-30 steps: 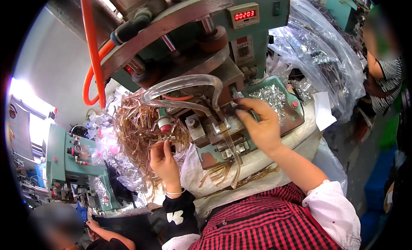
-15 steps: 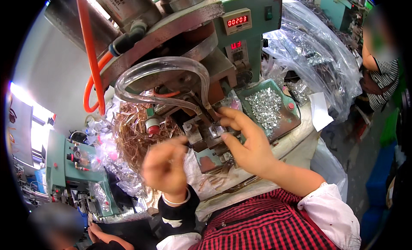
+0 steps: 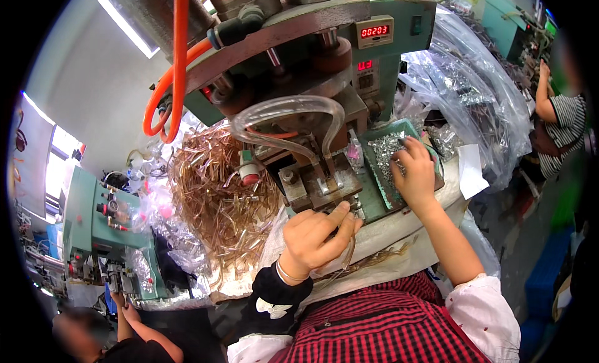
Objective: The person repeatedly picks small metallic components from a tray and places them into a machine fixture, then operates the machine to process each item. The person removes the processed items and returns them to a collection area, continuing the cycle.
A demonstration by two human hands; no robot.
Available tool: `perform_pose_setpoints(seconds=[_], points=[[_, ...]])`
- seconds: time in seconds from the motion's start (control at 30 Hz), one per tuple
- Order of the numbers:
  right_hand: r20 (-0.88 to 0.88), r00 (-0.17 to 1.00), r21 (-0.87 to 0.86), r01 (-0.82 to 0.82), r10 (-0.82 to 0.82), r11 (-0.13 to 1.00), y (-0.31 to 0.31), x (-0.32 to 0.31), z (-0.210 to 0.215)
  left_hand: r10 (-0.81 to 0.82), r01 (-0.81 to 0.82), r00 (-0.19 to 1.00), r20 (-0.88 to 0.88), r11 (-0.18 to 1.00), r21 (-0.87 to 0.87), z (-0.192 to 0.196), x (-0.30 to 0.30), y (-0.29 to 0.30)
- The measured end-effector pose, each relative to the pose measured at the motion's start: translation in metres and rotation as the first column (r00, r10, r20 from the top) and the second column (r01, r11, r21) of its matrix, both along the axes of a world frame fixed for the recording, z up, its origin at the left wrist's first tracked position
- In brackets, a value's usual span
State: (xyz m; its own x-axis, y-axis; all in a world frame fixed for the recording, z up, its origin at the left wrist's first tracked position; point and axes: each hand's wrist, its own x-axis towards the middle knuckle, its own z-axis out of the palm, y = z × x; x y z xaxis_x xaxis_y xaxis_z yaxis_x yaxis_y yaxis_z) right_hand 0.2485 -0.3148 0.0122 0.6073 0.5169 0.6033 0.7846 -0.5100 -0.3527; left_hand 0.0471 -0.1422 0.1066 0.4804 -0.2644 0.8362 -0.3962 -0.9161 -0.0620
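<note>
Held left fingers [image 3: 331,216] bent at the press [image 3: 299,85] and right fingers [image 3: 416,153] curled over many remaining metal bits [image 3: 384,150], with both grips impossible to tell and brown strips [image 3: 218,185] heaped left.

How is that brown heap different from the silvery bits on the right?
The brown strips are long and thin, while the silvery bits are small. The brown strips lie in a tangled heap; the silvery bits sit in a green tray with the right hand over them. Both are shiny piles of many pieces.
</note>
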Motion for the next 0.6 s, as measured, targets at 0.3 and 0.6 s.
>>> perform_pose_setpoints(seconds=[0.3,0.6], points=[[-0.016,0.999,0.190,0.031,-0.028,0.981,0.015,0.017,0.010,0.221,-0.245,0.968,-0.123,0.938,-0.247,-0.017,-0.062,-0.012],[-0.431,0.896,0.316,0.035,0.111,0.948,0.017,0.006,0.024,0.891,-0.926,0.376,-0.254,0.374,-0.055,-0.006,-0.131,0.127]])
